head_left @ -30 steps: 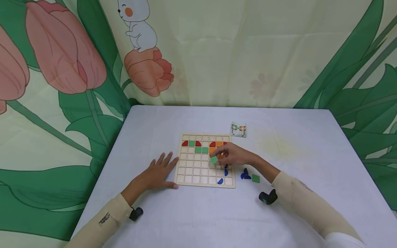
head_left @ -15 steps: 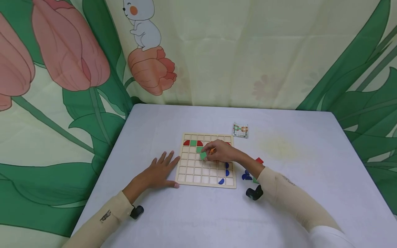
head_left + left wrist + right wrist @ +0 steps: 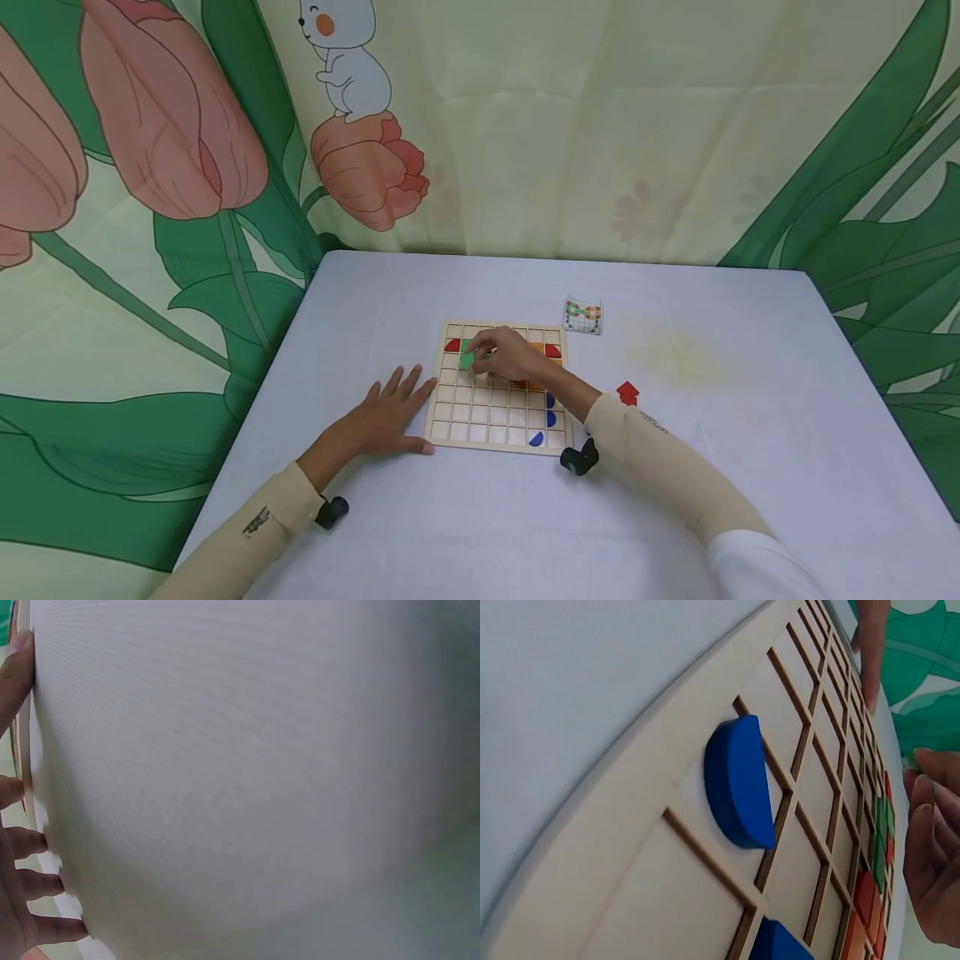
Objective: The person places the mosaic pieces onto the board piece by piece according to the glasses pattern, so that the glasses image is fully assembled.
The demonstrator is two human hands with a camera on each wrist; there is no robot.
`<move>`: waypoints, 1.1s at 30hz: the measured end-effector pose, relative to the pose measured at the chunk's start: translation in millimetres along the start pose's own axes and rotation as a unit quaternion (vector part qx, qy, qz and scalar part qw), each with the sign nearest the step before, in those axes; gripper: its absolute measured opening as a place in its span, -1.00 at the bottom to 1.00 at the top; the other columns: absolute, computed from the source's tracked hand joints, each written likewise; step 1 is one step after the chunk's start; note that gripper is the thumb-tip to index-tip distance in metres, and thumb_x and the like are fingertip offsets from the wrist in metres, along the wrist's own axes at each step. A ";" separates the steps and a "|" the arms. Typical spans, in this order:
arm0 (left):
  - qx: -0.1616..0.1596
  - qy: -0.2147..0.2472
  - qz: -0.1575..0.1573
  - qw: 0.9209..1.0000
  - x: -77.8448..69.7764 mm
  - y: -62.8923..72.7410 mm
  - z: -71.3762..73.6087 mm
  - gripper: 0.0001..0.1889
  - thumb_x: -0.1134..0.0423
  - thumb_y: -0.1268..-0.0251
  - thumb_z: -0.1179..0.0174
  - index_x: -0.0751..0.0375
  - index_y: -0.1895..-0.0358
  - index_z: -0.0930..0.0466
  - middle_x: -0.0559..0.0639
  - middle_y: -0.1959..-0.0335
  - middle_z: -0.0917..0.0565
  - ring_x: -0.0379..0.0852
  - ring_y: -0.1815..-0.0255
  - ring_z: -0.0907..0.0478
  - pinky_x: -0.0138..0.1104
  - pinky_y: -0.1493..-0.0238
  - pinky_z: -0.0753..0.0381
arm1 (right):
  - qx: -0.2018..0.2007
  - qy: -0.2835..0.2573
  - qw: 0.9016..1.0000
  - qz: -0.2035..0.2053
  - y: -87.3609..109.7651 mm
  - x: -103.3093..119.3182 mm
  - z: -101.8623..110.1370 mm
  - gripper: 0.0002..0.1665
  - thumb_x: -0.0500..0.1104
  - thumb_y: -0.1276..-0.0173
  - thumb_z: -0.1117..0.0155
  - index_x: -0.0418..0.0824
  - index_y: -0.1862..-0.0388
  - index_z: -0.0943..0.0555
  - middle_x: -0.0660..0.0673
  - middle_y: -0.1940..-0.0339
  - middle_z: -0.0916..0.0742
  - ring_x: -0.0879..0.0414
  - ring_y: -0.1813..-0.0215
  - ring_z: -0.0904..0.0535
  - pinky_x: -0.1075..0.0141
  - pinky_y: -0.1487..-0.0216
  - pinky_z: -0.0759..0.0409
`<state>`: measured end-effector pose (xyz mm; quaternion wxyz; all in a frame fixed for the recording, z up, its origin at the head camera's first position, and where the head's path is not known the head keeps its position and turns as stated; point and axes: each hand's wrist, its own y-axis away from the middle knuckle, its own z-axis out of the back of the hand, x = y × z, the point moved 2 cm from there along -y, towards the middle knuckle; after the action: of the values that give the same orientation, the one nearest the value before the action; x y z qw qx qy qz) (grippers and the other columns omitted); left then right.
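Note:
A wooden grid board lies on the white table. Over its upper left part, my right hand pinches a green square tile between thumb and fingers. The right wrist view shows only a sliver of that tile at the fingertips. My left hand rests flat beside the board's left edge, fingers spread, fingertips at the rim. On the board sit a red quarter-round piece, another red piece and several blue half-round pieces. My right hand hides some pieces in the upper rows.
A small pattern card lies behind the board's far right corner. Red pieces lie to the right of the board, near my right sleeve. That forearm covers part of the table there.
My right hand has moved left across the board, carrying the green tile. The forearm now hides the loose blue and green pieces on the right. My left hand has stayed put.

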<state>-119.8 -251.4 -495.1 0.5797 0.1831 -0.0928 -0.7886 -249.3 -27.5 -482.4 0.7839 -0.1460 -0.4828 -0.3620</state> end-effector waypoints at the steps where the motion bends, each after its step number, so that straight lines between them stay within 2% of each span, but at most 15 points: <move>1: -0.001 0.000 -0.001 1.000 0.0 0.0 0.0 0.18 -0.51 -0.04 -0.24 -0.04 -0.65 0.08 0.17 -0.67 0.13 0.35 -0.65 0.22 0.36 -0.46 -0.04 | -0.006 -0.004 1.000 -0.005 -1.9 0.5 -1.8 -0.69 -0.25 -0.27 -0.45 -0.24 0.00 -0.68 -0.07 0.30 -0.77 0.18 0.30 -0.62 0.37 0.28 -0.55; 4: -0.002 -0.001 -0.002 1.000 0.1 -0.2 -0.1 0.18 -0.52 -0.04 -0.22 -0.04 -0.65 0.08 0.18 -0.67 0.13 0.35 -0.65 0.22 0.36 -0.45 -0.05 | -0.019 -0.016 0.999 -0.023 -5.9 2.6 -7.0 -0.69 -0.25 -0.27 -0.45 -0.25 0.00 -0.67 -0.09 0.31 -0.78 0.17 0.33 -0.62 0.38 0.31 -0.54; 8: -0.003 -0.004 -0.001 1.000 -0.3 -0.6 0.5 0.18 -0.53 -0.03 -0.23 -0.03 -0.64 0.06 0.19 -0.67 0.11 0.36 -0.65 0.21 0.37 -0.44 -0.06 | -0.039 -0.007 0.998 -0.039 -10.7 3.3 -12.9 -0.70 -0.21 -0.26 -0.48 -0.22 0.04 -0.69 -0.05 0.36 -0.77 0.17 0.40 -0.58 0.38 0.35 -0.53; 16: 0.001 -0.011 0.003 1.000 -1.5 -0.6 1.1 0.19 -0.53 -0.02 -0.23 -0.05 -0.65 0.08 0.18 -0.67 0.12 0.36 -0.65 0.22 0.37 -0.44 -0.06 | -0.071 0.065 0.993 -0.065 -18.8 9.4 -21.4 -0.73 -0.12 -0.19 -0.55 -0.14 0.13 -0.76 0.02 0.44 -0.75 0.17 0.42 -0.60 0.36 0.39 -0.50; 21: -0.003 -0.012 0.000 1.000 -1.5 -0.6 0.6 0.19 -0.53 -0.02 -0.22 -0.04 -0.65 0.08 0.18 -0.67 0.12 0.36 -0.65 0.21 0.37 -0.44 -0.07 | -0.073 0.105 0.989 -0.076 -22.3 13.6 -23.6 -0.73 -0.08 -0.17 -0.57 -0.11 0.17 -0.76 0.03 0.40 -0.74 0.16 0.34 -0.61 0.35 0.36 -0.50; 33: -0.001 -0.012 0.000 1.000 -0.6 -1.1 -0.8 0.19 -0.53 -0.03 -0.22 -0.05 -0.65 0.09 0.17 -0.67 0.12 0.35 -0.65 0.21 0.36 -0.45 -0.06 | -0.073 0.125 0.985 -0.098 -25.4 17.2 -27.4 -0.69 -0.10 -0.13 -0.59 -0.12 0.13 -0.77 0.04 0.45 -0.75 0.18 0.35 -0.62 0.34 0.40 -0.48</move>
<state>-120.2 -250.4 -496.2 0.5784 0.1733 -0.0992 -0.7909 -244.8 -68.4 -484.1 0.7861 -0.1083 -0.3655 -0.4866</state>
